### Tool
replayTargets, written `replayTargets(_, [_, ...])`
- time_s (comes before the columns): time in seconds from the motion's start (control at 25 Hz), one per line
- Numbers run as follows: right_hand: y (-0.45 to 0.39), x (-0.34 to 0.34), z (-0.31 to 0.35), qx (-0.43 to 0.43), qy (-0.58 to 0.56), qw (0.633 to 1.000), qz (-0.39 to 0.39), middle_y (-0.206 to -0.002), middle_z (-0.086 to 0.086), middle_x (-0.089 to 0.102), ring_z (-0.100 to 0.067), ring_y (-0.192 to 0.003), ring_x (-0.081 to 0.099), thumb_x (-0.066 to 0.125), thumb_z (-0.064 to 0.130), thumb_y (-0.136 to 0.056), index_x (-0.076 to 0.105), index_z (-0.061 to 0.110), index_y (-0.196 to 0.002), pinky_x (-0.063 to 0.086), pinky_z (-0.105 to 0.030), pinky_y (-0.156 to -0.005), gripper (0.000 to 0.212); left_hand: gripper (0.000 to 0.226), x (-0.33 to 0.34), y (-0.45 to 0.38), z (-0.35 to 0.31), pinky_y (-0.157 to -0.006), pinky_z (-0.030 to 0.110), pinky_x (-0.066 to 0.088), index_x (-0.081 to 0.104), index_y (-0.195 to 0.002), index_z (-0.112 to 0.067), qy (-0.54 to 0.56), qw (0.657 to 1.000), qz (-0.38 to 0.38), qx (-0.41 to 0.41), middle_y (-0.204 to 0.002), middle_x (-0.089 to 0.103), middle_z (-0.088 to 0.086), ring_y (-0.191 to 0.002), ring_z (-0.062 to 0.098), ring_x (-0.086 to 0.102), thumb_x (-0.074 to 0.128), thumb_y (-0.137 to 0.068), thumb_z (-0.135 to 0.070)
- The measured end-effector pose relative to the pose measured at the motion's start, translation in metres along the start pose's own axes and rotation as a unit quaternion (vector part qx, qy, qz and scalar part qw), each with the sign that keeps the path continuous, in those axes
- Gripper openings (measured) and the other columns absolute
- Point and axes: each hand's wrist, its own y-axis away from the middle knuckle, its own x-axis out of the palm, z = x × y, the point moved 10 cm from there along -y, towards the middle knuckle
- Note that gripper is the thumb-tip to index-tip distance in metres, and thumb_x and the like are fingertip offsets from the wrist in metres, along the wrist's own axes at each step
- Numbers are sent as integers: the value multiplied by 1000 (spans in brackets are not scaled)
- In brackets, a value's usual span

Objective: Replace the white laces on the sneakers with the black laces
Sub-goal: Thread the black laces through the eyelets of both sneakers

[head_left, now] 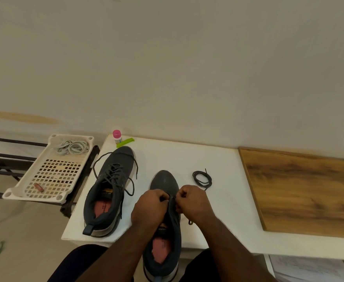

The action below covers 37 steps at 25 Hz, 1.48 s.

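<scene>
Left hand [149, 206] and right hand [193, 202] pinching thin black lace [172, 198] over dark grey mesh sneaker [165, 182], eyelets hidden beneath fingers, heel cut off below.

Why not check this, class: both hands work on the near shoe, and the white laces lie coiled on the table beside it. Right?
Not quite. The head view shows the white laces in the basket, off the table. Both hands, left hand and right hand, do work on the near shoe.

My two sneakers, one on my left [108, 192] and one under my hands [165, 226], are dark grey with pink insoles. Black laces [202, 179] coil on the white table [218, 210]. Pale white laces [72, 147] fill a cream grid-patterned tray [51, 176]; beside me lies a brown wood-grain board [305, 192].
</scene>
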Motion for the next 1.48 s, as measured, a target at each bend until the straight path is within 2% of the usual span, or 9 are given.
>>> replayTargets(0.2, [-8,7,2,-3,38,999,24,-76,-2,71,-19,-70,71,57,8,-85,66,17,-76,63,-41,-68,16,19,-1,1,-6,-79,29,54,67,-108,-39,-51,998,-19,10,-106,64,-12,-88,9,63,54,-94,-34])
replayTargets(0.44, [-12,15,-6,24,-5,999,28,-74,-1,67,-25,-76,70,61,5,-83,66,18,-70,61,-46,-76,20,9,-4,-2,-23,-77,31,51,57,-104,-29,-159,985,-38,50,-106,51,-6,-91,13,57,55,-95,-31])
replayTargets(0.6, [-11,20,-17,77,-72,993,44,-78,-7,69,-22,-68,66,58,0,-86,69,13,-75,63,-43,-73,21,9,-2,-2,-26,-78,32,51,56,-105,-25,-181,980,-41,68,-108,51,-4,-92,15,57,52,-96,-27])
replayTargets(0.76, [-7,20,-20,89,-129,987,47,-80,-10,69,-20,-69,65,57,1,-89,71,8,-83,63,-42,-72,16,8,-4,-2,-26,-74,30,50,54,-93,-29,-160,982,-39,90,-98,48,-8,-85,12,54,47,-96,-30])
replayTargets(0.92, [-4,18,-20,86,-146,985,37,-90,-11,70,-20,-71,68,59,13,-91,65,16,-96,63,-41,-70,8,7,-2,-6,-27,-70,29,48,50,-88,-27,-138,982,14,128,-94,46,-6,-78,14,53,49,-93,-32])
replayTargets(1.08, [0,20,-13,68,-112,990,47,-91,-10,69,-21,-71,69,57,16,-94,61,19,-96,60,-32,-58,6,17,-9,-9,-21,-64,26,40,43,-76,-30,-83,983,58,152,-85,45,-5,-75,12,49,55,-88,-28])
replayTargets(1.2, [1,19,-10,52,-76,995,26,-89,-4,70,-22,-77,71,58,22,-92,61,23,-92,62,-40,-73,2,16,-23,-7,-20,-61,23,35,46,-74,-26,-24,986,44,157,-78,50,-3,-72,10,46,58,-85,-22])
replayTargets(1.36, [1,6,5,-28,-14,999,-10,-104,7,69,-13,-96,64,55,16,-94,66,24,-105,49,-22,-83,18,11,-41,-4,-8,-63,28,46,55,-75,-15,26,993,-14,115,-73,57,-1,-67,12,54,62,-83,-16])
replayTargets(1.48, [-11,-38,-14,-8,30,994,-109,-121,1,69,-17,-112,62,52,8,-93,67,17,-121,43,-21,-92,33,12,-43,-2,-1,-62,25,46,55,-73,-15,35,995,-41,79,-74,58,-2,-67,13,56,63,-83,-17])
